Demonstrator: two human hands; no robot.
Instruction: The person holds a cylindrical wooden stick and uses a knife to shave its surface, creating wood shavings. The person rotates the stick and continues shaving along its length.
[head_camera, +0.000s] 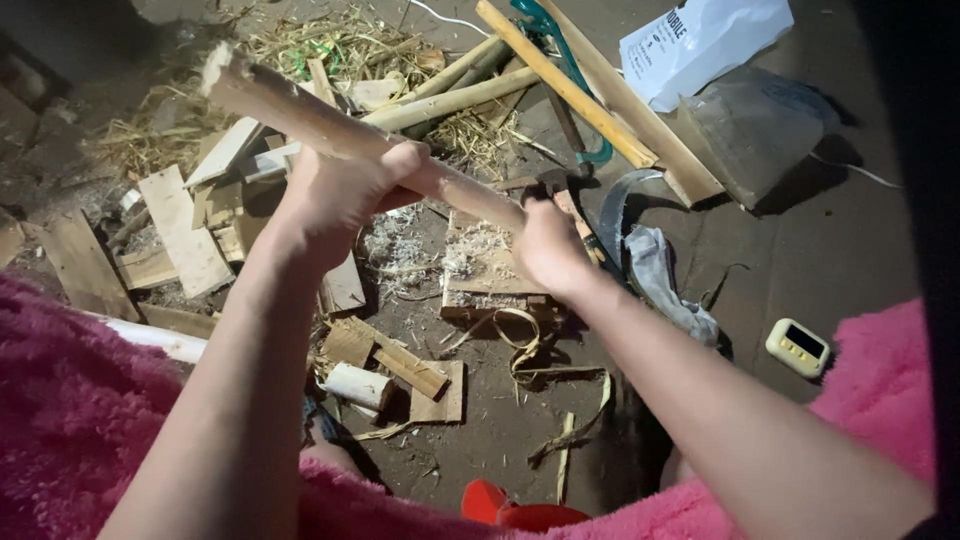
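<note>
Above the littered floor (850, 250), the long wooden stick (300, 115) is slanting between 2 hands: the left hand (345, 190) is gripping its middle, the right hand (548, 245) is closing around a small dark-headed tool (550, 185) at its lower end, over a shaving-covered wooden block (480, 270).

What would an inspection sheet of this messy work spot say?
Surface: dirt floor, strewn with shavings and straw.
Job's things: long stick held tilted over a wood block; dark tool at its lower end, kind unclear.
Clutter: planks, poles, white bag, rag, small yellow device.
Fingers: left hand wrapped around stick; right hand closed at its lower end.
Cables: thin white cord at top.
Surroundings: pink fleece in foreground.
</note>
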